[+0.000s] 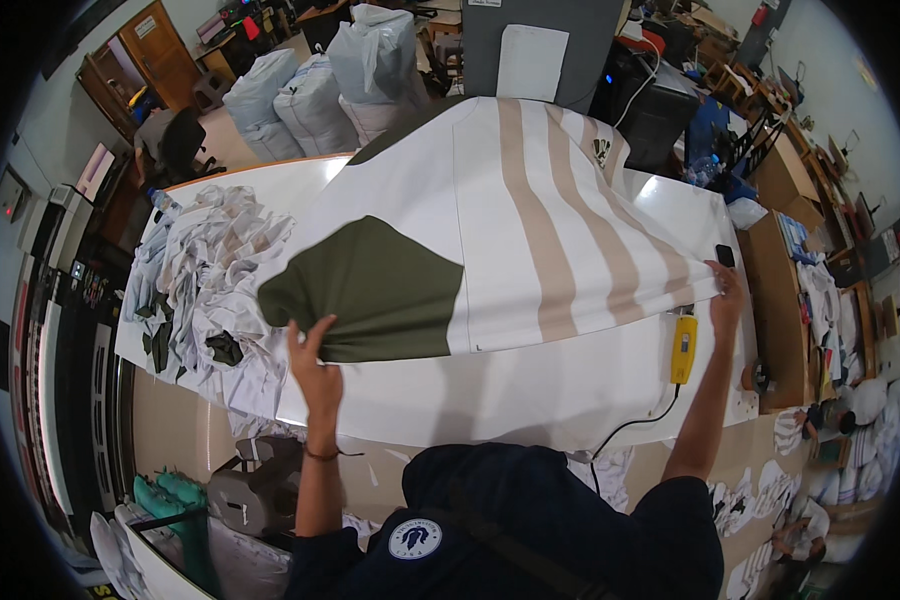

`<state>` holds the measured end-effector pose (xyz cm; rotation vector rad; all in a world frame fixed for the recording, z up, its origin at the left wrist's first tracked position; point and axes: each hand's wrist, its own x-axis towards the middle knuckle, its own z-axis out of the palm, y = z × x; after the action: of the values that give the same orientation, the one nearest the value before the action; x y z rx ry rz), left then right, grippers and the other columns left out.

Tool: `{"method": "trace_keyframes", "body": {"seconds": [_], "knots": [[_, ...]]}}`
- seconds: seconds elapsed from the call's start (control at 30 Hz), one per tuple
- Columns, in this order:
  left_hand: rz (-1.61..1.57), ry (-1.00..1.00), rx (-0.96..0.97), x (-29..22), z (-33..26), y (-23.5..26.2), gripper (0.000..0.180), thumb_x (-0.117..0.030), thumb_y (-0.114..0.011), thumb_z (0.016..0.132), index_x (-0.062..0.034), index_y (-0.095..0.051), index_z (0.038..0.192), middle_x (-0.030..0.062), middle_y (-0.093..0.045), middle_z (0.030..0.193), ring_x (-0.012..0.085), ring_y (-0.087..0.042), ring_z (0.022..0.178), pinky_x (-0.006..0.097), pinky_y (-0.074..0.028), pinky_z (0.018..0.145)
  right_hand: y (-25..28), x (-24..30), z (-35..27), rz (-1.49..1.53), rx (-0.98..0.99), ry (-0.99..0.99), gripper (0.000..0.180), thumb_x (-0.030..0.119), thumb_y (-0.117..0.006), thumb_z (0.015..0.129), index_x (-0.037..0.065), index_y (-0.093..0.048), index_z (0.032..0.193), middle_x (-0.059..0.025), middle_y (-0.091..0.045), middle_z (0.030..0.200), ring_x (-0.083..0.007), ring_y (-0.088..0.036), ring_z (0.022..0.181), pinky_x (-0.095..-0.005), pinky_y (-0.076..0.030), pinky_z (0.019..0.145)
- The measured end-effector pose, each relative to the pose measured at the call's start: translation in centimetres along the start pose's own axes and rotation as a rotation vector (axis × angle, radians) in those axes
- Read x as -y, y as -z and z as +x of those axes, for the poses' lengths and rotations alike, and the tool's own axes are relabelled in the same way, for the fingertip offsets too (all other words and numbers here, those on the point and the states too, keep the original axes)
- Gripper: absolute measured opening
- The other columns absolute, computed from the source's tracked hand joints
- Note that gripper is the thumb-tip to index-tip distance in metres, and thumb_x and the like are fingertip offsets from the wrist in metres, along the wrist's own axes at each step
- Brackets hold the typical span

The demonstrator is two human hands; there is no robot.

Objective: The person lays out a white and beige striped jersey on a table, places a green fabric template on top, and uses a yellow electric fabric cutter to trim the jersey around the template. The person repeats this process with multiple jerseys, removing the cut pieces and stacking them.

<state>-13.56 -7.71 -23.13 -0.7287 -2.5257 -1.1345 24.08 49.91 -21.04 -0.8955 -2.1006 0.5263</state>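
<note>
A wide printed fabric sheet [480,240], white with beige stripes and dark green areas, spreads across the white table. At its lower left edge, my left hand [317,372] grips the dark green part [380,290] between thumb and fingers. My right hand [728,290] is closed on the sheet's right corner, which is drawn taut with folds running toward it. Just left of my right forearm lies a yellow handheld electric cutter [683,348], its head near the fabric edge and a black cord trailing off the table. Beside my right fingers is a small black object [724,256].
Crumpled fabric scraps [220,260] heap on the table's left end. Stuffed white sacks [315,105] and a dark grey cabinet [535,55] stand beyond the table. A cardboard box [773,300] is at the right. Another person [805,525] sits at the lower right, among cut pieces on the floor.
</note>
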Motion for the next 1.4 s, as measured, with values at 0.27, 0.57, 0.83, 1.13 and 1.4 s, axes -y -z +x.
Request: {"method": "trace_keyframes", "body": {"seconds": [0.27,0.57,0.83,1.13,1.4], "knots": [[0.335,-0.064,0.418,1.6,-8.8,-9.1,0.065,0.008,-0.059,0.071,-0.0129,-0.067,0.132,0.0283,-0.028,0.158,0.0488,-0.025,0.148,0.053,-0.029,0.121,-6.9,-11.7,-7.0,-0.562,-0.076,-0.166,0.068,0.004,-0.065,0.066,0.023,-0.067,0.131,-0.0143,-0.055,0.128,-0.0384,-0.051,0.116,-0.0490,-0.049,0.099],[0.090,0.011,0.604,4.0,-10.5,-10.7,0.053,-0.014,-0.071,0.083,-0.0059,-0.060,0.134,0.0263,-0.043,0.149,0.0464,-0.042,0.136,0.053,-0.036,0.115,-5.2,-13.1,-13.0,-0.578,0.170,-0.869,0.086,0.047,-0.083,0.073,0.004,-0.048,0.138,-0.0214,-0.064,0.115,-0.0398,-0.066,0.108,-0.0513,-0.055,0.087],[0.240,-0.012,0.607,4.5,-7.2,-14.4,0.080,-0.049,-0.076,0.086,-0.0107,-0.047,0.150,0.0260,-0.028,0.161,0.0457,-0.026,0.148,0.055,-0.029,0.119,-4.6,-13.2,-16.4,0.336,-0.057,-1.202,0.048,0.027,-0.083,0.074,-0.006,-0.063,0.101,-0.0136,-0.066,0.078,-0.0282,-0.067,0.064,-0.0390,-0.056,0.057],[0.339,-0.045,0.687,4.6,-12.3,-12.2,0.112,-0.074,-0.077,0.071,-0.0152,-0.038,0.158,0.0246,-0.011,0.168,0.0485,-0.009,0.154,0.066,-0.013,0.120,-4.1,-4.8,-23.9,0.753,-0.493,-1.212,0.033,0.014,-0.078,0.083,0.000,-0.061,0.107,-0.0113,-0.063,0.085,-0.0259,-0.066,0.065,-0.0383,-0.055,0.053],[0.447,0.051,0.885,2.7,-14.1,-11.4,0.133,-0.084,-0.074,0.063,-0.0181,-0.019,0.165,0.0258,0.005,0.169,0.0521,0.007,0.154,0.076,-0.004,0.115,-6.7,1.2,-25.6,0.752,-0.268,-1.064,0.032,0.008,-0.081,0.080,0.003,-0.061,0.105,-0.0081,-0.063,0.085,-0.0198,-0.064,0.064,-0.0320,-0.054,0.058]]}}
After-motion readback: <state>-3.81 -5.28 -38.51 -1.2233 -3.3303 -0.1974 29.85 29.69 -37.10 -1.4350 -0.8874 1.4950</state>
